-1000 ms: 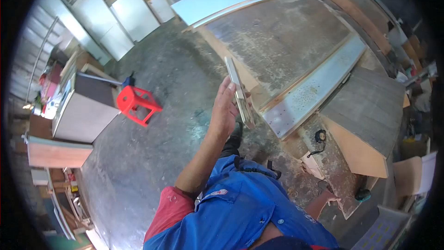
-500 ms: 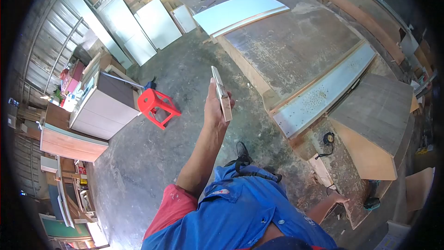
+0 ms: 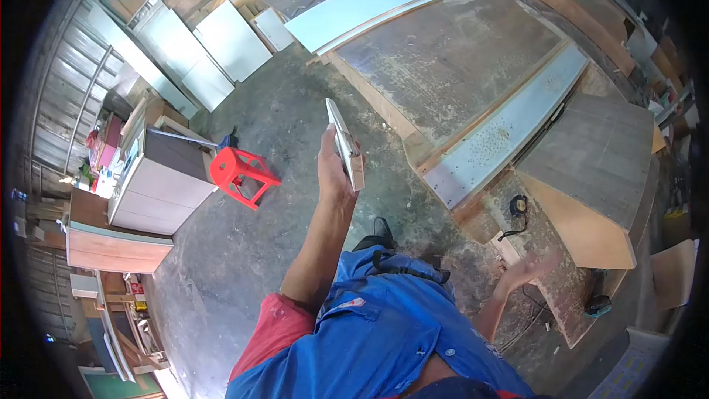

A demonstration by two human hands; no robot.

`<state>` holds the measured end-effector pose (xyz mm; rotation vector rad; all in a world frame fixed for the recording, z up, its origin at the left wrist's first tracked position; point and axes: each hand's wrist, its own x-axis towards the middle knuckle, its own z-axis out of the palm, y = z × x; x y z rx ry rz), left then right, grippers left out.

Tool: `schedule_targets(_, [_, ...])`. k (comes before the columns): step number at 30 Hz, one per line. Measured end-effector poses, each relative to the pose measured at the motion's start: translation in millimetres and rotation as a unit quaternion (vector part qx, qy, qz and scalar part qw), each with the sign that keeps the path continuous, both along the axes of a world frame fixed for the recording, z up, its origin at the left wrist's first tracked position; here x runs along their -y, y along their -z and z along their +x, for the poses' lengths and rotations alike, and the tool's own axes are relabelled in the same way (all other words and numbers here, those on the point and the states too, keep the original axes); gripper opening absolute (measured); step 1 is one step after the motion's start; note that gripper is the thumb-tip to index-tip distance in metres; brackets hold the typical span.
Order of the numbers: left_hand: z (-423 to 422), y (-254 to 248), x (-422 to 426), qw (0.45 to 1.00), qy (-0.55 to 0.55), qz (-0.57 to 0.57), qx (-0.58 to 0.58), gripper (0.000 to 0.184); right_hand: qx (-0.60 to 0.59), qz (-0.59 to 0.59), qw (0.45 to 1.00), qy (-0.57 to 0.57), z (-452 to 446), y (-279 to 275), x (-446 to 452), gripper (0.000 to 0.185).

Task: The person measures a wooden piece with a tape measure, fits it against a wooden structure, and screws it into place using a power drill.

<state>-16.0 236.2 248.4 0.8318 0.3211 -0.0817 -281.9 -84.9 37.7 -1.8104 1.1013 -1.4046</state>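
Observation:
My left hand point(image 3: 334, 170) is raised out in front of me, its fingers closed around a narrow, pale strip of board point(image 3: 341, 140). The board stands on edge, tilted, with a bare wood end towards me. My right hand point(image 3: 528, 270) is over the near end of the wooden workbench point(image 3: 554, 288), blurred by motion. Whether its fingers hold anything cannot be made out. Close by on the bench lies a black tape measure point(image 3: 518, 205) with a dark strap, and a teal and black power tool point(image 3: 597, 304) rests near the edge.
A red plastic stool point(image 3: 240, 174) stands on the concrete floor to the left, beside a grey cabinet point(image 3: 159, 181). A large worktable point(image 3: 450, 59) carries white panels point(image 3: 362, 11). A dark-topped wooden piece point(image 3: 591, 170) sits on the right. White boards point(image 3: 233, 41) lean at the back.
My right hand has moved up and forward over the bench end. My left hand still holds the strip of board, and the view has shifted slightly.

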Motion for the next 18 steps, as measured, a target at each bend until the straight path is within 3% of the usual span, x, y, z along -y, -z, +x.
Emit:
schedule_targets(1, [1.6, -1.0, 0.0, 1.000, 0.000, 0.008, -0.002, 0.022, -0.068, -0.005, 0.994, -0.086, 14.7, 4.5, -1.6, 0.049])
schedule_targets(3, [6.2, -0.3, -2.8, 1.000, 0.008, 0.011, 0.000, 0.022, -0.261, -0.079, 0.950, -0.150, 47.3, 6.9, 6.4, 0.050])
schedule_targets(6, [18.0, -3.2, -9.8, 1.000, 0.015, 0.016, 0.001, 0.023, -0.325, -0.089, 0.917, -0.215, 85.0, 29.7, 24.7, 0.052])
schedule_targets(7, [24.7, -3.2, -14.1, 1.000, 0.018, 0.024, -0.002, 0.024, -0.326, -0.097, 0.915, -0.216, 92.9, 27.1, 25.8, 0.052])
schedule_targets(9, [43.7, 8.1, -28.2, 1.000, 0.017, 0.014, 0.002, 0.027, -0.502, -0.054, 0.843, -0.184, 102.8, 20.5, 23.0, 0.055])
schedule_targets(10, [54.3, 14.0, -37.5, 1.000, 0.021, 0.013, 0.005, 0.031, -0.504, -0.064, 0.840, -0.190, 107.3, 24.0, 21.2, 0.055])
schedule_targets(12, [77.3, 21.8, -58.1, 1.000, 0.009, 0.015, 0.010, 0.033, -0.474, -0.096, 0.873, -0.066, 109.8, 43.4, 28.1, 0.056])
schedule_targets(14, [101.1, 30.9, -81.2, 1.000, 0.012, 0.020, 0.018, 0.044, -0.411, -0.020, 0.908, -0.075, 111.2, 44.7, 29.6, 0.054])
schedule_targets(15, [113.0, 29.7, -92.4, 1.000, 0.006, 0.016, 0.016, 0.044, -0.460, -0.017, 0.886, -0.052, 104.5, 61.1, 43.5, 0.053])
schedule_targets(16, [124.6, 24.6, -103.4, 0.999, 0.016, 0.026, 0.022, 0.047, -0.505, -0.014, 0.863, -0.029, 95.6, 90.4, 68.8, 0.053])
schedule_targets(18, [150.9, 18.1, -125.5, 0.998, 0.027, 0.052, 0.020, 0.059, -0.346, 0.055, 0.936, 0.016, 74.0, 178.3, 141.1, 0.054])
